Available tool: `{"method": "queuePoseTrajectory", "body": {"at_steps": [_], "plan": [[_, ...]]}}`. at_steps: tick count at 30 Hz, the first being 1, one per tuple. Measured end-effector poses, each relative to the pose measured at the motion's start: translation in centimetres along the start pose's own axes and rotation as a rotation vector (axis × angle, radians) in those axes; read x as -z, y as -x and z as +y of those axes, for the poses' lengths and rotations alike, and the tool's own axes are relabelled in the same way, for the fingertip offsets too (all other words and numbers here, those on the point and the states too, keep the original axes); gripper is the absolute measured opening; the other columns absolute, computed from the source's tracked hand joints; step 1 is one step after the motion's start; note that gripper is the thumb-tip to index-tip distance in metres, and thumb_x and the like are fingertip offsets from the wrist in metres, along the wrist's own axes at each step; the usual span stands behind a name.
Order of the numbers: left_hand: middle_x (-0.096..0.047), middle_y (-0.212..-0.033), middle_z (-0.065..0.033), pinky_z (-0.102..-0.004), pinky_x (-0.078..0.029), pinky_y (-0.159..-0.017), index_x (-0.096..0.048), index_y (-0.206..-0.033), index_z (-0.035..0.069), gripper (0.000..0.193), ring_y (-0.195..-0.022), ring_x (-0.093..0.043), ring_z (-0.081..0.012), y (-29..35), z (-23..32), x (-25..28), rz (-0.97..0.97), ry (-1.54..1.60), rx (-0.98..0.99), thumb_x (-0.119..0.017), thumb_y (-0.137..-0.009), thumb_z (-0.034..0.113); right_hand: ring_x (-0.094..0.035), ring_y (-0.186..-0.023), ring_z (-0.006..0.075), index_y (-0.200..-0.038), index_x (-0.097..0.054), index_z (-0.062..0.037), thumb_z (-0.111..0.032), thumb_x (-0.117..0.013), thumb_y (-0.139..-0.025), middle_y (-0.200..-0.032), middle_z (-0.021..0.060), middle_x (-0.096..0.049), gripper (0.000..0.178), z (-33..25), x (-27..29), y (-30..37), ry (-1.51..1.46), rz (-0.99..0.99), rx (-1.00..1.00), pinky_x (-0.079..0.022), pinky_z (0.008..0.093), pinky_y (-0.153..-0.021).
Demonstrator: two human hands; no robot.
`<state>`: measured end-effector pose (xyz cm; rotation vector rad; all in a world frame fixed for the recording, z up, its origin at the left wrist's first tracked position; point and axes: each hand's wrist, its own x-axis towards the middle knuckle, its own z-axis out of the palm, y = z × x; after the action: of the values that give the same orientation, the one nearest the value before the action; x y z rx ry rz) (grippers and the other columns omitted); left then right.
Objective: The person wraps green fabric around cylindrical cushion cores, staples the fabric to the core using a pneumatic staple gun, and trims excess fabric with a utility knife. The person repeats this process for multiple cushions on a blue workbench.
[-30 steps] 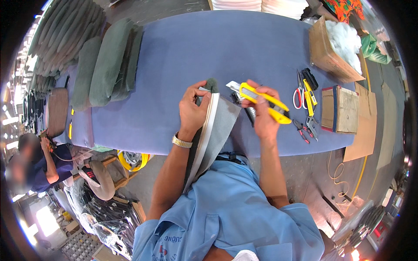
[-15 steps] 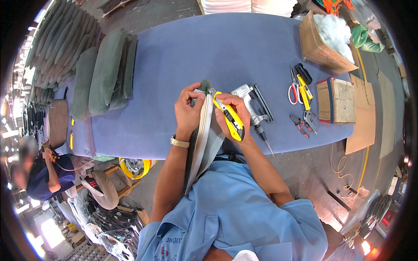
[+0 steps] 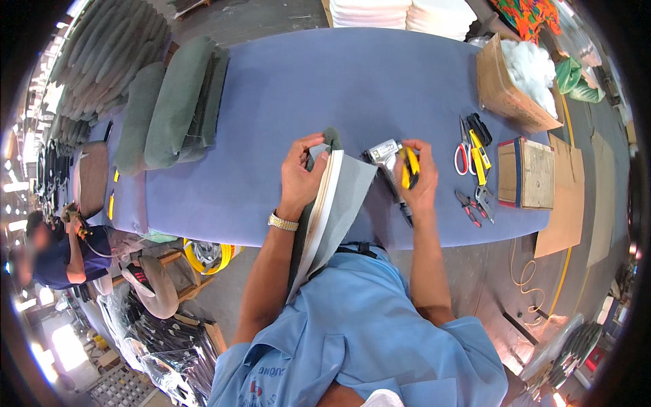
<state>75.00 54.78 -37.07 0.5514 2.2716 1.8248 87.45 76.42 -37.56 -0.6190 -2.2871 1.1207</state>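
My left hand (image 3: 302,180), with a gold watch on its wrist, grips the top end of a long fabric-covered panel (image 3: 347,190). The panel stands on edge against my body, its pale layered edge facing up and a grey cloth flap spreading to the right. Dark green fabric shows at its tip. In my right hand (image 3: 424,178) is a yellow and black utility knife (image 3: 409,167), held away from the panel. Beside and partly behind this hand lies a silver staple gun (image 3: 383,150) on the blue table (image 3: 291,88).
Rolled green-grey covered pads (image 3: 178,102) lie at the table's left. On the right are scissors (image 3: 463,152), another yellow cutter (image 3: 480,159), pliers (image 3: 468,207), a worn box (image 3: 527,173) and a carton of white stuffing (image 3: 498,85). A co-worker (image 3: 74,254) sits at far left.
My right hand has drawn the utility knife off the panel's top end and moved right, over the staple gun. The grey flap now spreads out. My left hand keeps its hold.
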Motion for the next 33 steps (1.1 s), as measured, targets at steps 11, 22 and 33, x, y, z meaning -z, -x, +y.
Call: {"method": "queuePoseTrajectory", "body": {"at_steps": [11,22,33], "plan": [[-0.076,-0.11,-0.0134,-0.0387,-0.044,-0.11,-0.079,-0.108,0.001,0.064,-0.12,-0.065,-0.0239,-9.8,2.0,0.0,-0.429,0.129,0.237,-0.041,-0.11,0.053,-0.049,-0.136,0.0452,-0.143,-0.052,-0.01,-0.005,-0.071,-0.083,-0.15,0.0229,-0.05,0.063,14.4,3.6,1.1,0.498,-0.132,-0.123,-0.047,0.0498,-0.11],[-0.065,-0.064,-0.0137,-0.0355,-0.05,-0.067,-0.064,-0.06,-0.001,0.058,-0.064,-0.062,-0.0229,-9.0,4.8,2.7,-0.258,0.133,-0.057,-0.042,-0.105,0.028,-0.074,-0.099,0.0249,-0.13,-0.067,-0.0043,-0.019,-0.072,-0.097,-0.118,0.0173,-0.073,0.037,0.6,-1.9,7.7,-0.379,-0.576,-0.181,-0.058,0.0348,-0.084],[-0.065,-0.064,-0.0103,-0.0331,-0.045,-0.064,-0.065,-0.06,-0.004,0.06,-0.062,-0.057,-0.0164,1.8,10.0,15.2,1.174,-0.22,-0.248,-0.045,-0.108,0.025,-0.069,-0.094,0.0194,-0.116,-0.072,-0.0016,-0.006,-0.069,-0.095,-0.109,0.0116,-0.073,0.022,-9.3,1.9,-0.4,-0.298,-0.163,0.242,-0.055,0.0325,-0.085]]}}
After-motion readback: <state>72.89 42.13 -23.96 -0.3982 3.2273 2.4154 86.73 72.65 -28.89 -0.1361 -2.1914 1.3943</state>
